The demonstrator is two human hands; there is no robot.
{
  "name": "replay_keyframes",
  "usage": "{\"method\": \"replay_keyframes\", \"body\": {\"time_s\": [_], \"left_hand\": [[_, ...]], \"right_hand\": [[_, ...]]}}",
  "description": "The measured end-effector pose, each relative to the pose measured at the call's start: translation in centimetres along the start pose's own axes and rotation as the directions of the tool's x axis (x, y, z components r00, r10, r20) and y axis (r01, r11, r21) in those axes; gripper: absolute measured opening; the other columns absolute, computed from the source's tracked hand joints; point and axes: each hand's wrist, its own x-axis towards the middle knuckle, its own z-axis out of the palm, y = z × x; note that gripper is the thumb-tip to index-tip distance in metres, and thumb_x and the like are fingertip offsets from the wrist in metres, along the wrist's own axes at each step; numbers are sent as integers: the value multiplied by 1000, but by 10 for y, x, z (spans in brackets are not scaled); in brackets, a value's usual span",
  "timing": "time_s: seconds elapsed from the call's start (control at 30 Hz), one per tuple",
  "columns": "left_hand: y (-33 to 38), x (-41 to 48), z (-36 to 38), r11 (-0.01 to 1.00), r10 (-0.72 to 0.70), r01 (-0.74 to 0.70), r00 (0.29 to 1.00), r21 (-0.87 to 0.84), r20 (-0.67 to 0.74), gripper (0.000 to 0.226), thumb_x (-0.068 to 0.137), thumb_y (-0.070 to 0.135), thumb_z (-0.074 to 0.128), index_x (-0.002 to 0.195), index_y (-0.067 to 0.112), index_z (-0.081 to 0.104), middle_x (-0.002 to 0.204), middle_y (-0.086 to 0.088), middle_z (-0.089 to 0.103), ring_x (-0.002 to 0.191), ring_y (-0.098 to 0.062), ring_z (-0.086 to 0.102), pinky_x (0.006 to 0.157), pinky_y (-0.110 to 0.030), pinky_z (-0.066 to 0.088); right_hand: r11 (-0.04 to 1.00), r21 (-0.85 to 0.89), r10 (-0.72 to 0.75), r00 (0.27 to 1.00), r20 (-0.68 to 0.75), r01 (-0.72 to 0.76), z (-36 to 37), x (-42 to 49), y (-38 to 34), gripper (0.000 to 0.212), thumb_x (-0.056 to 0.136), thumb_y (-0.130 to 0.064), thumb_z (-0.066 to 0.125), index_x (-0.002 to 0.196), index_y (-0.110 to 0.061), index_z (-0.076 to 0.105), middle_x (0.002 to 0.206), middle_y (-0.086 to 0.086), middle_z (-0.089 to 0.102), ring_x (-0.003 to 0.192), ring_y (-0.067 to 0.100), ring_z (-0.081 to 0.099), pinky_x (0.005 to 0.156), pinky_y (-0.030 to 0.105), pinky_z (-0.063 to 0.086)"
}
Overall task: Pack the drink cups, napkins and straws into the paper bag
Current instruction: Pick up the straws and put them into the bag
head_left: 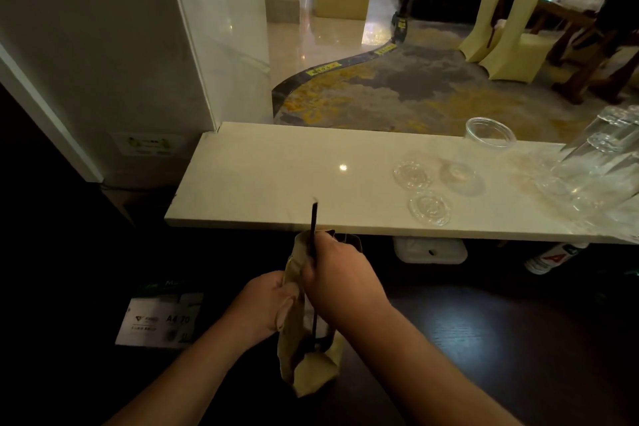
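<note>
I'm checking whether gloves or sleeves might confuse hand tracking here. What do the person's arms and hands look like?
Both the left hand and the right hand are bare: no gloves, rings, watches or bands show. Both forearms are uncovered up to the picture's bottom edge, so no sleeve is visible. The fingers carry no markings that can be made out.

Paper bag low centre, straw standing up out of it; behind, the counter crosses mid-frame, with lids and cups toward its right end.
</note>
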Motion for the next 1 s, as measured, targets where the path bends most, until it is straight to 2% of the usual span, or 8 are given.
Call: {"method": "replay_keyframes", "body": {"time_s": [0.1,0.23,0.37,0.47,0.7,0.8,0.9,1.0], "left_hand": [[-3,1,0,998,20,-21,1000,61,6,27,83,38,65,67,18,73,74,-10,74,74,-29,70,71,-39,49],[-1,-3,-2,969,77,-75,997,236,2,40,69,47,51,76,11,69,84,-10,75,85,-32,70,70,-34,48],[3,-2,0,946,85,-89,996,311,25,42,68,50,52,81,15,71,86,-10,77,89,-35,72,82,-50,58],[6,-3,0,946,83,-81,997,313,6,41,61,55,52,76,22,72,86,-9,77,88,-34,71,80,-48,58],[7,-6,-2,950,61,-58,998,307,-2,15,82,36,64,76,29,76,83,-2,79,83,-25,74,77,-43,59],[10,-9,-5,947,54,-47,998,317,-12,17,84,37,65,79,24,75,84,-4,78,84,-26,73,76,-42,58],[16,-13,-5,956,46,-42,999,289,-10,22,84,40,65,85,19,73,86,-6,76,83,-25,71,71,-37,53],[19,-17,-3,958,59,-53,998,281,-12,21,86,35,62,92,16,66,87,-6,70,77,-21,64,67,-34,47]], "right_hand": [[992,-22,122,983,136,-120,10,7,11,11,97,-23,51,94,-19,60,81,-3,61,72,17,60,60,28,47],[964,-134,261,917,302,-230,26,18,24,12,93,-12,61,103,-14,67,97,3,67,87,22,64,76,33,54],[945,-268,286,871,399,-188,37,27,29,22,94,-13,64,116,-11,65,109,9,66,104,28,66,89,38,56],[921,-372,311,797,517,-118,39,28,30,31,100,-16,58,130,-8,61,127,13,63,119,33,60,103,45,50],[904,-381,373,791,485,-192,41,27,33,31,98,-21,59,127,-12,61,124,11,64,116,33,61,101,46,51],[963,-184,252,892,376,-195,25,15,28,20,97,-29,59,113,-19,67,103,2,68,95,21,66,84,37,57],[997,62,27,992,121,-35,1,-15,24,13,98,-36,56,106,-30,64,84,-7,66,69,5,62,61,24,53],[991,69,-88,954,-287,112,-11,-35,39,30,90,-38,67,118,-35,55,97,-18,59,83,-1,57,72,19,51]]}}
